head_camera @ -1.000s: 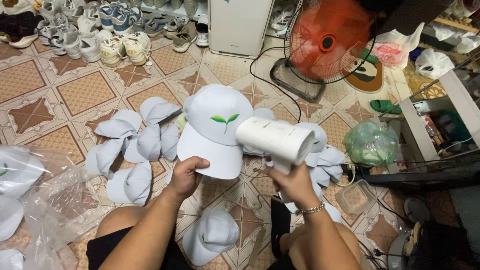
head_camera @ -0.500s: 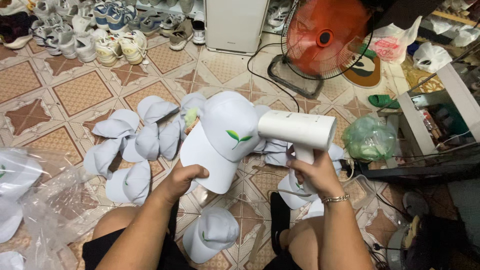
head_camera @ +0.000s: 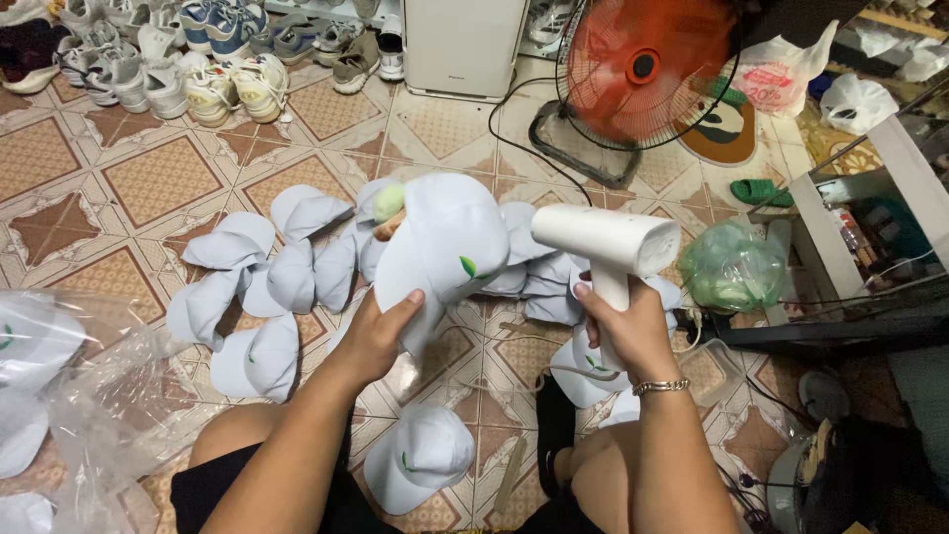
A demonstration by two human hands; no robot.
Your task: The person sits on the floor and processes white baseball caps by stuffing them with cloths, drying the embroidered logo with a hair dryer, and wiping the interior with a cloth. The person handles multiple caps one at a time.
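Two hands busy: left hand (head_camera: 381,331) clamped on white cap (head_camera: 440,252) w/ green leaf logo, held over tiled floor (head_camera: 148,178), right hand (head_camera: 623,331) fisted round white handheld steamer (head_camera: 603,242) aimed at it; cap pile (head_camera: 287,272) behind, looks mid-batch.

The left hand (head_camera: 381,331) holds a cap (head_camera: 440,252) up over the floor (head_camera: 119,183), just left of the handheld steamer (head_camera: 603,242) gripped in the right hand (head_camera: 623,331). Beyond and left of the left hand, a heap of caps (head_camera: 277,272) lies on the floor. Near the knees, below both hands, lies another cap (head_camera: 420,455). A fan (head_camera: 643,74) stands beyond the right hand; shoes (head_camera: 188,59) line the far left. A plastic bag (head_camera: 69,396) lies left of the left forearm.
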